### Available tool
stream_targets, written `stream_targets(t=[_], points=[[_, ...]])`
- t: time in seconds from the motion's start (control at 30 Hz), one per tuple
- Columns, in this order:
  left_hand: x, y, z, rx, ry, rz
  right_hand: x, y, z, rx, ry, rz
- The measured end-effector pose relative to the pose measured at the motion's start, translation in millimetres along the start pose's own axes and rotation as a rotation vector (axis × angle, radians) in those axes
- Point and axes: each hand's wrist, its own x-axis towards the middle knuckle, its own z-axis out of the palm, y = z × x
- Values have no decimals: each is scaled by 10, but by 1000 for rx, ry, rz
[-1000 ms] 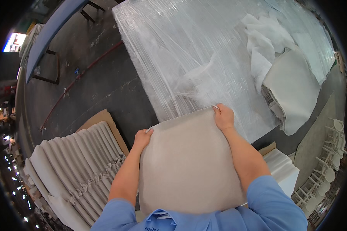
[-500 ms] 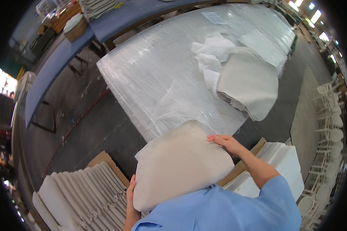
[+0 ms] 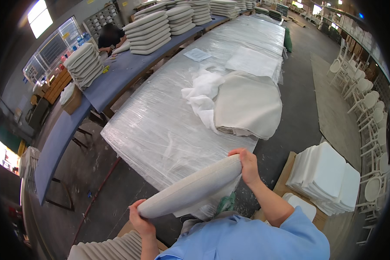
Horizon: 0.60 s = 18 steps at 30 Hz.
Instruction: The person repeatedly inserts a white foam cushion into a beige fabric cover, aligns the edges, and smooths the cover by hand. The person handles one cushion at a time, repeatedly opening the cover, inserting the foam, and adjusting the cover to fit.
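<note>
Cushion (image 3: 190,188): held edge-on just short of the near table (image 3: 160,130) end, long axis running from low left to high right.
Left hand (image 3: 139,220): clamped on its lower left end.
Right hand (image 3: 248,165): gripping its upper right corner, nearer the table.
Ahead: bare plastic sheet, then a cover stack (image 3: 247,106) and white cloth (image 3: 201,97) farther along.

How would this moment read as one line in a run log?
left hand: grips cushion's near end | right hand: grips far end | seat cushion: held level over plastic-wrapped table edge | fabric covers: stacked on table

Plastic-wrapped table (image 3: 160,125) under stacked covers (image 3: 247,106)
</note>
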Motion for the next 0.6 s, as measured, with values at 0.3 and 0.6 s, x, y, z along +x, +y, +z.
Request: stream_targets(t=[0.3, 0.6], points=[[-26, -100, 339, 794, -120, 294, -90, 287, -349, -146, 159, 66], [-497, 302, 1962, 1333, -1133, 1017, -382, 484, -138, 60, 348, -167]])
